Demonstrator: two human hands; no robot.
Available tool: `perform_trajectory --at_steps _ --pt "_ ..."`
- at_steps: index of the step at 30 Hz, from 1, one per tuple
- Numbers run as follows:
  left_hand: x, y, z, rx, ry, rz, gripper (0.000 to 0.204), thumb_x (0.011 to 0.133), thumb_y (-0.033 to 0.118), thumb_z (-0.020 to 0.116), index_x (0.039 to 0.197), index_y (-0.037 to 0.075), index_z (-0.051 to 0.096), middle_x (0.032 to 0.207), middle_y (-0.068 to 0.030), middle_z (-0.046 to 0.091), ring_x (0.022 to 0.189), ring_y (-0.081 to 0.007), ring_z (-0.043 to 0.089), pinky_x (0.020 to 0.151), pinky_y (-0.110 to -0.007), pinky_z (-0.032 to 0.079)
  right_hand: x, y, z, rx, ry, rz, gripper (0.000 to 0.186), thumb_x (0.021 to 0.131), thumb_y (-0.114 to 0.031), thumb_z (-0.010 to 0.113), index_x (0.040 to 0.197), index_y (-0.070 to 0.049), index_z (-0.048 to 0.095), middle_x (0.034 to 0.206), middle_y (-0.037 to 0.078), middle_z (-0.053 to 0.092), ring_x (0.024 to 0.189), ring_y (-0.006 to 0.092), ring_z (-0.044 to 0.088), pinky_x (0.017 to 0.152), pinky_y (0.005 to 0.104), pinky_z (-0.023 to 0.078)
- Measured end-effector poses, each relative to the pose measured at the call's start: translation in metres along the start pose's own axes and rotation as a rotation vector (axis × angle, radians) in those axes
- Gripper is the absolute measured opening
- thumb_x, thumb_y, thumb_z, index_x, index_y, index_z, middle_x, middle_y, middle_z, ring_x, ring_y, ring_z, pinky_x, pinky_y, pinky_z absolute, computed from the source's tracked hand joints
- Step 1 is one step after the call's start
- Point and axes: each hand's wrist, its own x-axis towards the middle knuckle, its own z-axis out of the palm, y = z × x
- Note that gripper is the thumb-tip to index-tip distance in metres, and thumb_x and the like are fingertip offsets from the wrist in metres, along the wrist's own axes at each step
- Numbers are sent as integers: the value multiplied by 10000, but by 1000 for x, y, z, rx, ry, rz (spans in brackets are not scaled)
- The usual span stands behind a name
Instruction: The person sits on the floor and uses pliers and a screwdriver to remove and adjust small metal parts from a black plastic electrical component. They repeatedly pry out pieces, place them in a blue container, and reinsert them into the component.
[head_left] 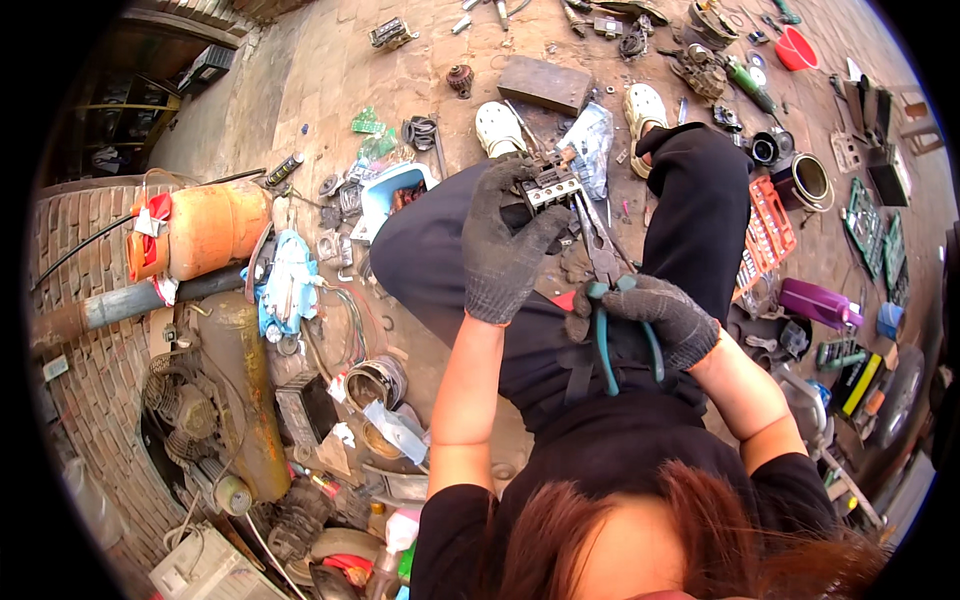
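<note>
Grasping a metal block (556,189) in the gloved left hand (503,245), between thumb and fingers. Clasping pliers (600,258) by the blue-green handles in the gloved right hand (658,318), nearer the body. Pointing the jaws up toward the block; cannot tell whether touching. Showing, too, a blue tub (371,208) left of the grip on the block.

Matt cloth gloves (497,262); smooth, probably plastic plier handles (603,345).

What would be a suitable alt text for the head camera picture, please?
A gloved left hand holds a small metal block, while the gloved right hand grips blue-green-handled pliers that reach up to it. Around are an orange tank, a red bucket and scattered metal parts.
</note>
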Motion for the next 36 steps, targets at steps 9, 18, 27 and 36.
perform_trajectory --at_steps 9,18,27,36 --pt "17 -18 10 -346 232 58 365 932 284 561 1165 11 492 1035 -86 603 849 -169 628 653 -279 530 13 20 4 -138 -52 -40 179 923 -200 567 1014 -66 490 778 34 456 691 140 458 631 307 432" --pt "19 -34 17 -421 307 85 282 950 256 515 1075 16 592 809 -36 631 584 -71 559 486 -209 457 10 26 4 7 -174 72 208 933 -268 563 940 -79 476 755 9 447 662 137 454 652 325 445" --pt "19 -84 15 -1349 -244 -128 391 967 244 423 1270 3 470 1194 -139 563 1025 -222 592 877 -376 515 15 32 11 411 -539 238 256 951 -363 510 900 -121 444 694 -37 365 599 113 398 591 324 400" --pt "44 -100 41 -1422 -203 -305 377 985 293 379 1210 23 515 1049 -120 621 891 -183 622 742 -295 542 27 33 -10 729 -952 180 298 947 -388 518 851 -143 378 647 -67 363 500 77 389 515 315 390"
